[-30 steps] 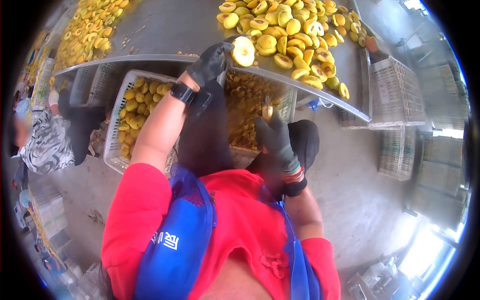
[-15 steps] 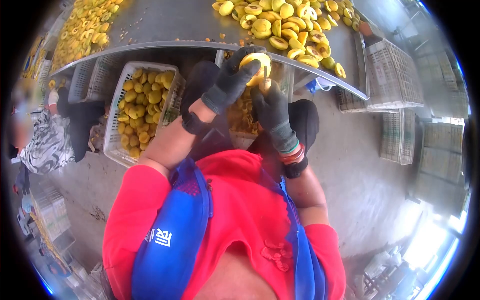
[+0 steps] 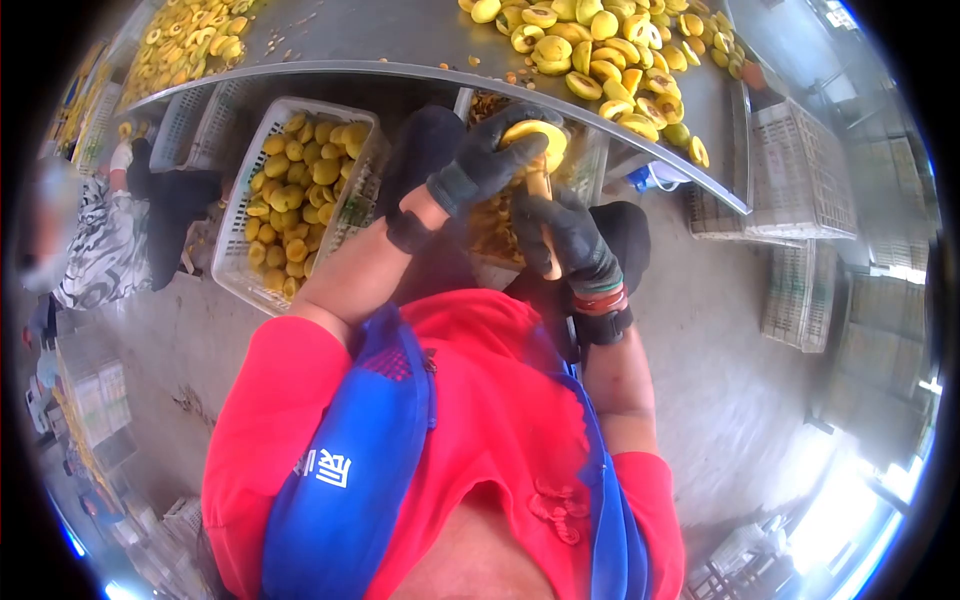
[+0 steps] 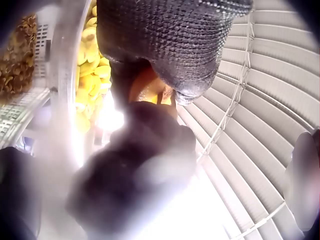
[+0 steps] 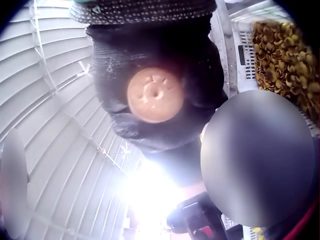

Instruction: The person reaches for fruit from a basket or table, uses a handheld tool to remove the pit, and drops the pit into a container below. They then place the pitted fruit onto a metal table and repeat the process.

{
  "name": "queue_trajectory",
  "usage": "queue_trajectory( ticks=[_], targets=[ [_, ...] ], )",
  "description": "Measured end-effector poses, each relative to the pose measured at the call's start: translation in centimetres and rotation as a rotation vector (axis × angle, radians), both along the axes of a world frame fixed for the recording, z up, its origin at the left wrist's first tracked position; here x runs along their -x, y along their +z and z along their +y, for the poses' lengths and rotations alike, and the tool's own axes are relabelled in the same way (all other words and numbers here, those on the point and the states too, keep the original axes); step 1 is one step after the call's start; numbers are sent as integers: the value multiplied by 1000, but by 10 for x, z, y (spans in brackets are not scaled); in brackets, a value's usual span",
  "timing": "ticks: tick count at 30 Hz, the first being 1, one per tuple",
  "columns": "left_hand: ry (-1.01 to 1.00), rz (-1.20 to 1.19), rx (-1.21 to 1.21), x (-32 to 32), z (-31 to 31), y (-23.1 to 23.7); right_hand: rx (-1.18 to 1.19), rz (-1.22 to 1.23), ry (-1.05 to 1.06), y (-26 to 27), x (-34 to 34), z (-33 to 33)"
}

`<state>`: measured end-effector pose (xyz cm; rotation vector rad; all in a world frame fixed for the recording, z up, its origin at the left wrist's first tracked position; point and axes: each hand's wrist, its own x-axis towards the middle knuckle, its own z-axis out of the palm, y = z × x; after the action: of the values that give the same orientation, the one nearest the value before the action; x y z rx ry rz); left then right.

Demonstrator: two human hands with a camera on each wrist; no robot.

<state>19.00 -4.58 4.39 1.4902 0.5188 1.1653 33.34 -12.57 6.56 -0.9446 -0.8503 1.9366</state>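
Note:
In the head view, the gloved left hand (image 3: pixel 485 165) grips a yellow fruit half (image 3: pixel 535 143) over the lower crate. The gloved right hand (image 3: pixel 570 238) is curled round a wooden-handled tool (image 3: pixel 540 183), whose upper end meets the fruit's lower side. The handle's round end (image 5: pixel 155 95) shows within the right hand's grip in the right wrist view. From the left wrist, part of the fruit (image 4: pixel 147 87) appears between the dark gloves, with a thin piece of the tool against it. The tool's tip is not clear.
A metal table (image 3: pixel 400 30) carries heaps of yellow fruit halves (image 3: pixel 610 60). Beneath its edge (image 3: pixel 690 175) stands a crate of brown-yellow scraps (image 5: pixel 287 60). A white crate (image 3: pixel 228 240) of whole-looking fruit is at the left; another person (image 3: pixel 100 240) sits beyond it. Stacked crates (image 3: pixel 800 180) stand right.
The left hand has come from the table edge with the fruit half to the right hand. The right hand's tool now stands tilted against the fruit, its handle more visible.

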Motion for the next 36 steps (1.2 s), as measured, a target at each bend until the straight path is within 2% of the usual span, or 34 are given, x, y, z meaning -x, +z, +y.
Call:
queue_trajectory(
  ticks=[1,2,3,5,6,7,10,11,12,15,17,19,21,24,29,31,33,34,36],
  targets=[
    [-68,-17,49,0,12,-22,-6,14,27,-2,1,1],
    [40,36,-73,6,-4,0,-11,20,36,-2,3,-1],
    [144,88,-201,12,-28,43,-22,25,41,-2,5,0],
    [221,67,-207,12,-29,41,4,4,35,8,7,-1],
    [195,-5,-86,4,-7,-5,19,-5,34,11,10,-1],
    [171,-77,33,3,11,-30,-28,25,48,3,9,0],
    [246,-187,292,32,24,-25,-106,34,72,-18,3,-1],
    [282,-207,321,43,26,-21,-102,-17,66,-15,4,-1],
    [347,-231,206,51,20,-13,-100,-69,62,-12,5,-1],
    [600,-24,-24,88,19,-16,-61,-216,1,-11,12,1],
    [819,251,-179,125,23,-33,-68,-284,-24,-19,15,1],
    [1023,689,-270,174,20,-55,-90,-335,-77,-30,13,2],
    [1133,831,-43,216,12,-70,-46,-382,-96,-38,9,3],
    [1203,1085,78,274,7,-116,-46,-458,-112,-46,8,6],
    [1007,1249,248,335,23,-194,-3,-475,-110,-53,9,6],
    [973,1277,315,334,38,-197,-3,-482,-120,-55,7,7],
    [1010,1300,356,316,57,-164,-8,-489,-108,-54,4,6],
    [1115,1208,148,303,63,-154,-9,-484,-117,-58,3,5],
    [1089,1063,-145,269,87,-122,-19,-483,-149,-66,-1,6]
  ],
)
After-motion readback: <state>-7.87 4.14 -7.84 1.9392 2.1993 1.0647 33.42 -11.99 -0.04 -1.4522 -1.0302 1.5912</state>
